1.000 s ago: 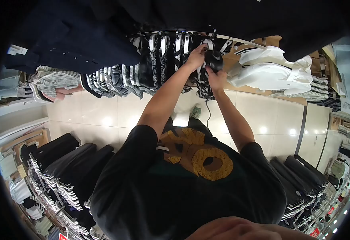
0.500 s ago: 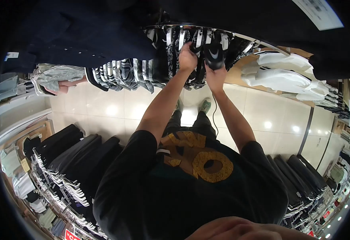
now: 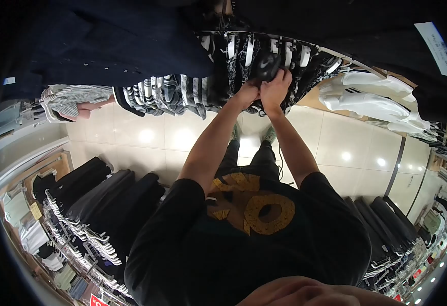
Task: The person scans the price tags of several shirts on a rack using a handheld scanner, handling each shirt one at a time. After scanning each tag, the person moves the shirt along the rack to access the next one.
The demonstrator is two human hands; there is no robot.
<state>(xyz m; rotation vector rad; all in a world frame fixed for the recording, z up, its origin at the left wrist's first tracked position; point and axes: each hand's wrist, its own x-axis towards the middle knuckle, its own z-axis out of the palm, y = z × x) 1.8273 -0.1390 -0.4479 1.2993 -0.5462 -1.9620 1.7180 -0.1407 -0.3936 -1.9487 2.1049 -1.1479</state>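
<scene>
My right hand [image 3: 276, 93] is closed around the lower end of a black corded handheld device [image 3: 268, 66], which looks like a barcode scanner. The device's rounded head points up toward the hanging rail, in among black-and-white patterned garments [image 3: 235, 64] on white-topped hangers. Right beside it, my left hand [image 3: 247, 94] has its fingers bent inward and meets the right hand at the device's base. Whatever lies between the left fingertips is hidden. A thin dark cable [image 3: 280, 159] hangs by my right forearm.
Dark navy clothing [image 3: 106, 46] hangs close at upper left, with striped garments [image 3: 165, 94] below it. White garments [image 3: 361, 97] hang at right. Racks of dark trousers [image 3: 98, 194] stand behind me on both sides. Pale tiles [image 3: 182, 137] cover the floor.
My left hand has come down from the hangers and moved right to meet my right hand. The device sits slightly further left and is more covered by my right fingers. The view has shifted slightly.
</scene>
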